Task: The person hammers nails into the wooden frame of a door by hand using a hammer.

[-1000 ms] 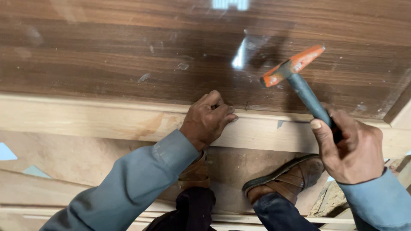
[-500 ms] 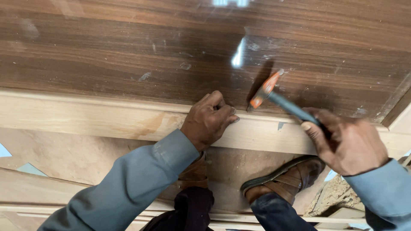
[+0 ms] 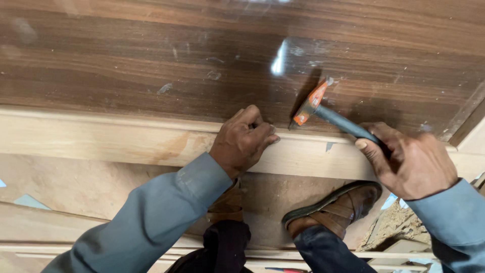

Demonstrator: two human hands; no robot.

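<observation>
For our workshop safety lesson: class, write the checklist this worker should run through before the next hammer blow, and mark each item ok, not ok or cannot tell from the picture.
1. Hammer gripped firmly: right hand is wrapped around the blue handle of the hammer: ok.
2. Hammer head aimed at the seam between the dark panel and the pale wooden rail: ok.
3. Nail or pin held upright: hidden inside the left hand: cannot tell.
4. Fingers away from the strike point: left fingertips lie right beside the hammer head: not ok.
5. Feet out from under the work: a sandalled foot sits directly below the rail: not ok.
</observation>
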